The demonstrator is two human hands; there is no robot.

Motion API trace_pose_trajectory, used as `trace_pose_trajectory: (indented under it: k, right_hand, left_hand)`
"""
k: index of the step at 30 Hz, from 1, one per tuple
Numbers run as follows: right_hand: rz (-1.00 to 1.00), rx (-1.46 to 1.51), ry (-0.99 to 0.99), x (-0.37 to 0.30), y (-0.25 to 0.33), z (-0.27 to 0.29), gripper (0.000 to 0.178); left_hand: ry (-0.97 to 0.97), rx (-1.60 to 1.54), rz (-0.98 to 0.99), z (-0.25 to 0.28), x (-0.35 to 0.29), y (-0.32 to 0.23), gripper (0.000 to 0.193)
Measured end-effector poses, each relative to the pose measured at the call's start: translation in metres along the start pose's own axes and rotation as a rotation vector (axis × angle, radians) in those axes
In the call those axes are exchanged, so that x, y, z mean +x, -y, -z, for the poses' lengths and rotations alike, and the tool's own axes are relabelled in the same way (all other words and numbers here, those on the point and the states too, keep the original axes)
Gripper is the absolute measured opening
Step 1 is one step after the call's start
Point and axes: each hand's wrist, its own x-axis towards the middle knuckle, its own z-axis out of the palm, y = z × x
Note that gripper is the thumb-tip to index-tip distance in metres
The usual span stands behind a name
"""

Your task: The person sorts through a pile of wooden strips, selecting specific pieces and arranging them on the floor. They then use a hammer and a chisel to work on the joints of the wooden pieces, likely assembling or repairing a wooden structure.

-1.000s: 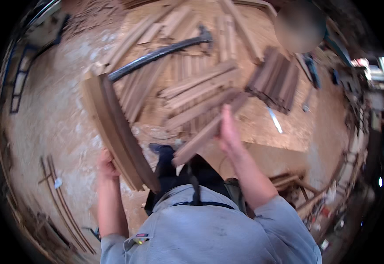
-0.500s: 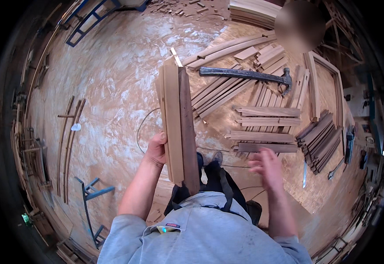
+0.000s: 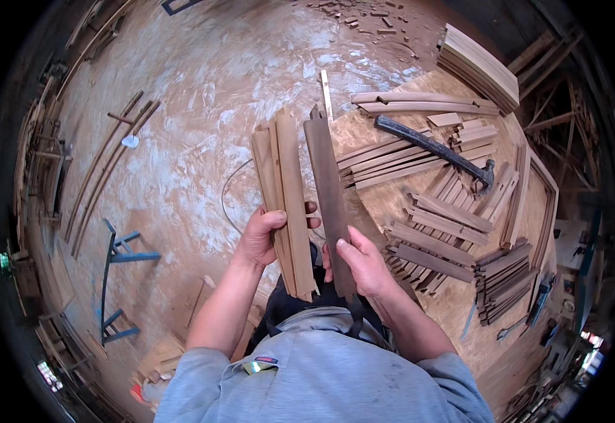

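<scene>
Several light brown wooden slats (image 3: 284, 204) stand bunched together in front of me, with my left hand (image 3: 262, 233) closed around their lower half. Just to the right, my right hand (image 3: 362, 262) grips a single darker wooden slat (image 3: 330, 201) near its lower end. A narrow gap separates this slat from the bunch. Fingertips of the left hand show past the bunch's right edge, inside that gap. Over the piles on the bench at right lies a hammer (image 3: 434, 150) with a black handle, its claw head toward the right.
A wooden bench top (image 3: 455, 310) at right bears stacked slats (image 3: 434, 229), a dark slat pile (image 3: 508, 282), a thick board stack (image 3: 478, 67) and a wrench (image 3: 512, 328). Blue metal trestles (image 3: 121, 257) and long wooden strips (image 3: 107, 173) are on the floor at left.
My right hand has come in from the right and taken hold of the dark slat. That slat is now apart from the bunch in my left hand. The view has turned.
</scene>
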Motion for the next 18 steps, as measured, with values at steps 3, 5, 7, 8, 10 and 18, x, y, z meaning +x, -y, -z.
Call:
trace_pose_trajectory:
  k: [3, 5, 7, 8, 10, 18]
  right_hand:
    - [-0.080, 0.117, -0.010, 0.006, -0.001, -0.004, 0.034]
    - [-0.108, 0.218, -0.010, 0.017, -0.007, -0.001, 0.040]
    - [-0.133, 0.320, 0.038, 0.025, -0.004, -0.006, 0.046]
    - [-0.148, 0.368, 0.065, 0.031, -0.002, -0.009, 0.048]
    - [-0.090, 0.364, 0.126, 0.042, -0.003, -0.015, 0.051]
    - [0.032, -0.141, 0.194, 0.113, 0.012, -0.085, 0.047]
  left_hand:
    - [-0.111, 0.030, -0.027, 0.015, -0.007, -0.004, 0.045]
    - [-0.181, 0.076, -0.041, 0.022, -0.006, -0.010, 0.042]
    - [-0.224, 0.125, -0.048, 0.026, -0.004, -0.021, 0.038]
    - [-0.253, 0.147, -0.053, 0.027, -0.003, -0.027, 0.037]
    - [-0.314, 0.188, -0.063, 0.030, 0.000, -0.039, 0.033]
    - [-0.368, 0.170, -0.159, 0.074, -0.007, -0.103, 0.029]
